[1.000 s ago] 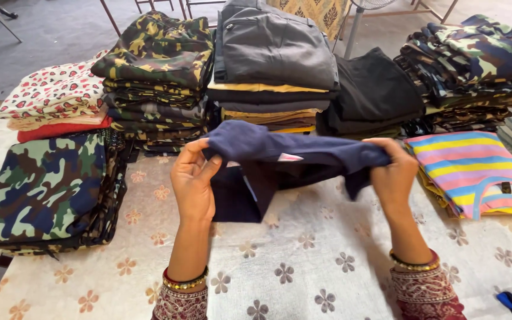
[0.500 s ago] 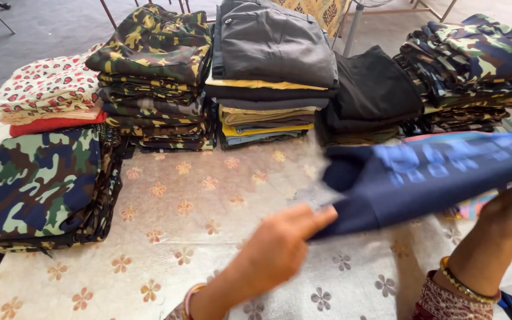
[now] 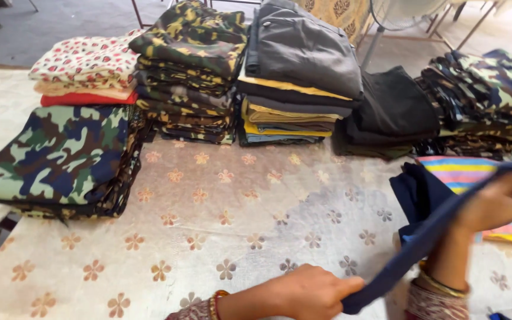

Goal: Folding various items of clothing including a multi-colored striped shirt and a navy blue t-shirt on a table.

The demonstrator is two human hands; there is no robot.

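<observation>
Left hand gripped one end of the navy garment, right hand pinched the other, stretched taut beside the striped folded stack.

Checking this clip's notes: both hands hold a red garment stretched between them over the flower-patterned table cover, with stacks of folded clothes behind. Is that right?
Not quite. The garment stretched between the left hand and the right hand is navy blue, not red, as the head view shows. It is over the flower-patterned table cover, with stacks of folded clothes behind.
</observation>
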